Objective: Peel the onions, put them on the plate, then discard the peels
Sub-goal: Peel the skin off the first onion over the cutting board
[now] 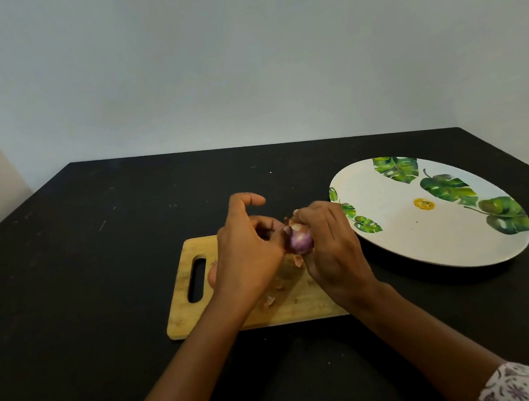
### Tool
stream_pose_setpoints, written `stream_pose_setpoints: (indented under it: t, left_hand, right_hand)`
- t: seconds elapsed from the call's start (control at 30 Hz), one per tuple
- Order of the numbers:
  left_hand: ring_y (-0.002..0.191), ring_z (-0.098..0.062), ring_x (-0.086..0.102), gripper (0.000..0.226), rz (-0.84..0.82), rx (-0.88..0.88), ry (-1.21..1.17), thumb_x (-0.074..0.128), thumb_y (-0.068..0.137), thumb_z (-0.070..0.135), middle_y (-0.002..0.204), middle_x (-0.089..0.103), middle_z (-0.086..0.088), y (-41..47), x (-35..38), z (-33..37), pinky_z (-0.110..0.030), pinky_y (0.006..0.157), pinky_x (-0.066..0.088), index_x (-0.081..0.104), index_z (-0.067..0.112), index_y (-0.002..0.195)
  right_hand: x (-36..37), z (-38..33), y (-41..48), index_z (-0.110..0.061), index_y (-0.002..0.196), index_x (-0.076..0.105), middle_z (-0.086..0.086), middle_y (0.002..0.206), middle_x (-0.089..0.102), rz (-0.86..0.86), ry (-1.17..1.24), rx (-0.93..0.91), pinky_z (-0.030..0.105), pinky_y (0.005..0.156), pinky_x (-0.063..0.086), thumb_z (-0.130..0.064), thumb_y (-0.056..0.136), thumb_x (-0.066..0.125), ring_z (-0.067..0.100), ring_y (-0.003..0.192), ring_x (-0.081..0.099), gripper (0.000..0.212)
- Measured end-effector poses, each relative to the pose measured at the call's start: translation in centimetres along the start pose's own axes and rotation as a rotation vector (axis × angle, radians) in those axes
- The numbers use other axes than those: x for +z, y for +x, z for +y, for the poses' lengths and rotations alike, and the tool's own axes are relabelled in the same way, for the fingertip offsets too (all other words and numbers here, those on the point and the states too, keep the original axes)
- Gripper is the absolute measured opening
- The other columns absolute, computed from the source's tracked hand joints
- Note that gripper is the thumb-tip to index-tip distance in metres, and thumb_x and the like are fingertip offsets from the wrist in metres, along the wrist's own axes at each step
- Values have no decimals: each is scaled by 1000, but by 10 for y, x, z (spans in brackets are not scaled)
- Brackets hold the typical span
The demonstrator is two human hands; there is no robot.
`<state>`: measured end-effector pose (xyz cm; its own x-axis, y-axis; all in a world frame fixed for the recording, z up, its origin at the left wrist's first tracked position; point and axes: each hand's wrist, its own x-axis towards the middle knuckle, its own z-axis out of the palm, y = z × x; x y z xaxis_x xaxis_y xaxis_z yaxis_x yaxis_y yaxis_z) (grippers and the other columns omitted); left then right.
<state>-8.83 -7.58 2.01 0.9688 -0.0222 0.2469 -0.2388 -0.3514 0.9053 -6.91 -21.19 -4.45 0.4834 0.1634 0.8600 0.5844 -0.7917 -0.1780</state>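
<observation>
Peel scraps [270, 301] lie on the wooden cutting board [183, 310] below your wrists. Just above the board, you hold a small red onion [299, 241] between both hands. Your right hand [332, 248] curls round it from the right. Your left hand [249, 252] pinches at its left side, with the index finger lifted free. The white plate [394, 234], printed with green leaves, sits on the black tabletop [96, 254] to your right. It holds no onion, and its yellow centre mark is too small to read.
</observation>
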Motion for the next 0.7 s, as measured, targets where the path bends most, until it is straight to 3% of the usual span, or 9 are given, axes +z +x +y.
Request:
stream_pose_setpoints:
  t: [0.1,0.23,0.3,0.4,0.53,0.7]
  left_hand:
    - [74,-6,63,42,-13,-19,20,65,84,6,77,64,3,-1,5,3,-30,73,56,37,26,107]
    - [75,-10,59,36,-18,27,76,62,84,2,82,57,1,-8,11,8,-20,65,53,37,21,101]
    - [76,-12,57,34,-11,41,119,60,84,1,82,55,1,-11,15,8,-20,63,50,36,21,98]
    - [78,-16,56,35,-3,62,161,56,85,1,82,53,-2,-13,23,6,-34,69,51,32,27,88]
    - [78,-16,49,39,20,88,203,53,86,3,81,46,0,-12,29,1,-29,64,44,27,31,78]
    - [81,-15,43,25,31,117,242,51,87,5,80,39,5,-13,31,1,-28,69,39,32,22,86]
  right_hand:
    - [-4,-1,0,-12,109,47,17,96,64,-32,0,-23,31,75,50,-13,80,62,19,95,49,33]
    - [-5,-2,0,-12,109,47,17,96,65,-63,2,-10,34,73,52,0,66,82,23,92,54,57]
    - [-7,-3,1,-12,109,46,17,96,65,-67,3,-14,34,72,52,0,64,84,21,93,52,59]
    - [-8,-6,2,-13,110,46,17,96,66,-83,1,1,32,74,52,-2,62,86,19,93,51,63]
    - [-8,-9,2,-13,114,45,16,100,65,-109,1,48,26,80,49,-3,63,86,18,96,51,66]
    - [-7,-12,2,-14,114,45,13,100,65,-95,22,116,22,79,45,-4,67,82,20,92,57,61]
